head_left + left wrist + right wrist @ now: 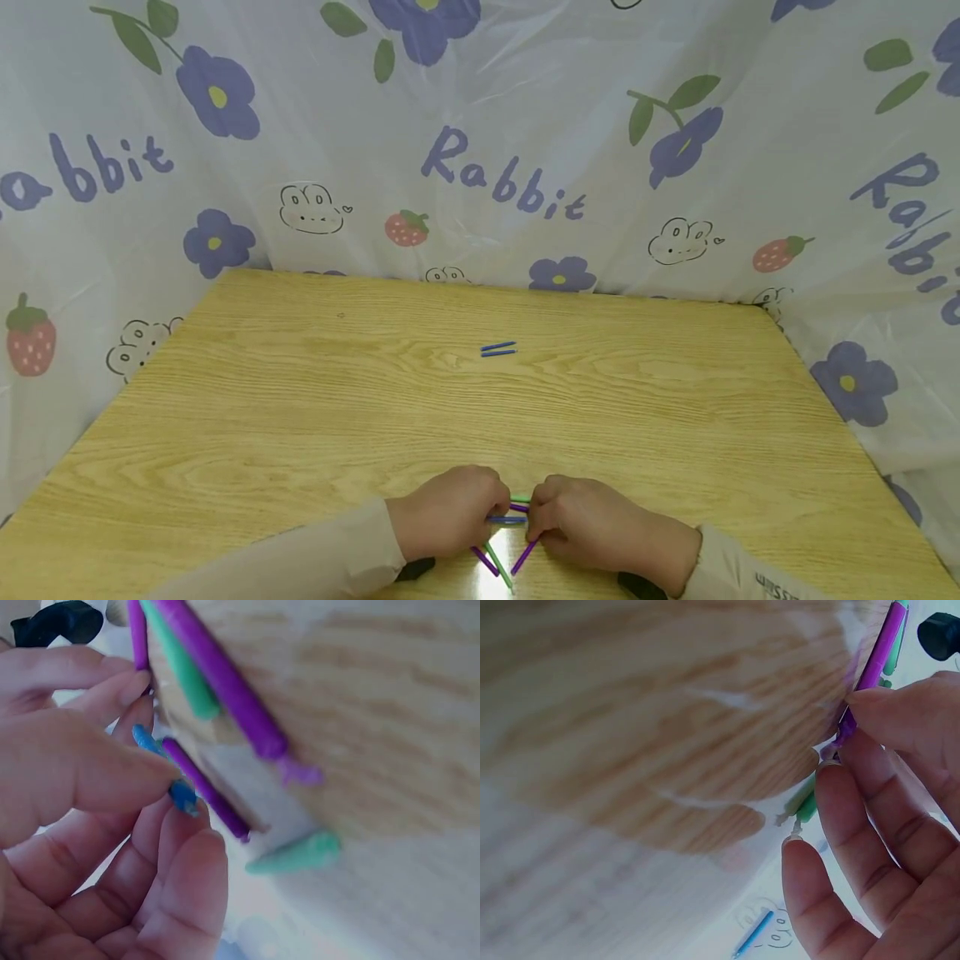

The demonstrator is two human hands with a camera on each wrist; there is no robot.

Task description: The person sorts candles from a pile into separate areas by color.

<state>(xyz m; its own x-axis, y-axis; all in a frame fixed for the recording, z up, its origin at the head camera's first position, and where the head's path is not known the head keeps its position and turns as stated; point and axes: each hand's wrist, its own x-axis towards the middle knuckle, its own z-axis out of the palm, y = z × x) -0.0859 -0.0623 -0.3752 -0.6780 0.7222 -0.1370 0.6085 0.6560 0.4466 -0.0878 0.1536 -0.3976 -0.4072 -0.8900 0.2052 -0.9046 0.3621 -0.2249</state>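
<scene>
In the head view both hands are close together at the near edge of the table, among thin coloured candles with pale wicks. My left hand (453,510) pinches a blue candle (507,520) between thumb and fingers; its end (182,796) pokes past the thumb in the left wrist view. My right hand (588,521) holds the upper end of a slanted purple candle (881,649) with thumb and fingertips. A green candle (498,563) and another purple candle (484,561) lie slanted below the left hand. Behind the blue one are a further green candle (520,499) and purple candle (519,507), partly hidden by fingers.
Farther back on the wooden table (337,400), two blue candles (498,349) lie side by side. A patterned curtain (495,100) surrounds the table's far side and ends. Dark straps (415,569) show under the wrists.
</scene>
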